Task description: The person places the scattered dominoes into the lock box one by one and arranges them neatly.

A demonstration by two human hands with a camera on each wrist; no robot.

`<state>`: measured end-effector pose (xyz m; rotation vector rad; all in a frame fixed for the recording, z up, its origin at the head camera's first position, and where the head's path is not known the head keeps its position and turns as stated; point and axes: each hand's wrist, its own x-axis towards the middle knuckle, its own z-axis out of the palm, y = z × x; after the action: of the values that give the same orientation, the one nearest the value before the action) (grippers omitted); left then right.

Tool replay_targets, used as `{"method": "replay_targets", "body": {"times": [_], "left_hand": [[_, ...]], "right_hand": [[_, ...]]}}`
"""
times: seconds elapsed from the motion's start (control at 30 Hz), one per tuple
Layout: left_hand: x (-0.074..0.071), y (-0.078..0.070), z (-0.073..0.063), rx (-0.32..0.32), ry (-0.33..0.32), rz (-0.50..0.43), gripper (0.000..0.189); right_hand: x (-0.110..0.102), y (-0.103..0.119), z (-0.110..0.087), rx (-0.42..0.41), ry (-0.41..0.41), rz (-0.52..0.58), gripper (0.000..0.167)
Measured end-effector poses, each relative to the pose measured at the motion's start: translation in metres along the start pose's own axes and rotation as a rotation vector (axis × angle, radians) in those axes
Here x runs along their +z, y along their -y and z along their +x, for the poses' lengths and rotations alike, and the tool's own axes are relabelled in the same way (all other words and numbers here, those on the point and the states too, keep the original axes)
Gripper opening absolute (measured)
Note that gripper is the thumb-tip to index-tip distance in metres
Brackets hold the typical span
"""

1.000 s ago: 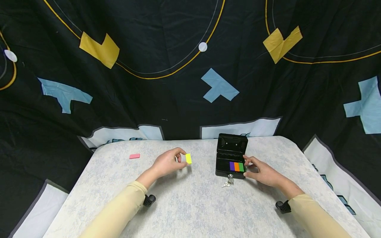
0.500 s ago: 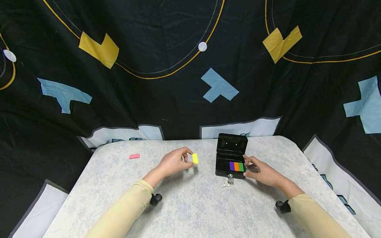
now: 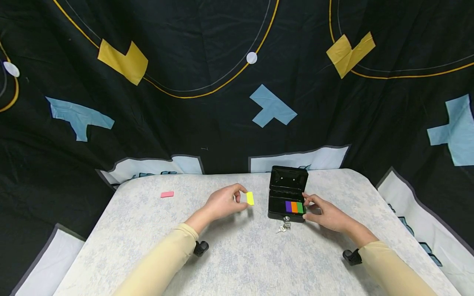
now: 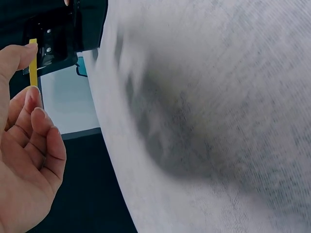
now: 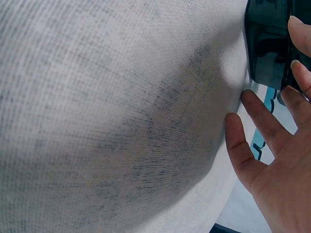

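My left hand [image 3: 226,201] pinches a flat yellow tile [image 3: 250,198] between thumb and fingertips, just left of the black cash box [image 3: 277,215]. Edge-on in the left wrist view, the yellow tile [image 4: 33,65] looks thin, and the other fingers curl loosely below it. The box's lid [image 3: 289,178] stands raised. Inside, a purple tile [image 3: 288,206], an orange tile [image 3: 294,207] and a green tile [image 3: 300,207] lie side by side. My right hand [image 3: 326,213] touches the box's right side with thumb and fingertips; its other fingers spread out in the right wrist view.
A pink tile [image 3: 167,194] lies at the back left of the pale, mottled table [image 3: 237,255]. Small keys [image 3: 282,229] hang from the lock [image 3: 286,220] at the box's front. Behind the table hangs a dark curtain [image 3: 207,131] with yellow and blue shapes.
My left hand has moved right with the yellow tile, closer to the cash box. The right hand, the box and the pink tile have stayed in place.
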<state>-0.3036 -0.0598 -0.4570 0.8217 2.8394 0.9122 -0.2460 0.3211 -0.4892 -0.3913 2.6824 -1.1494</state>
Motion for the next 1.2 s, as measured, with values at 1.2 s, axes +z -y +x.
{"method": "replay_targets", "body": {"times": [1.2], "left_hand": [[0.026, -0.038, 0.027, 0.090, 0.056, 0.049, 0.041]], "right_hand": [[-0.001, 0.001, -0.001, -0.005, -0.006, 0.002, 0.037]]}}
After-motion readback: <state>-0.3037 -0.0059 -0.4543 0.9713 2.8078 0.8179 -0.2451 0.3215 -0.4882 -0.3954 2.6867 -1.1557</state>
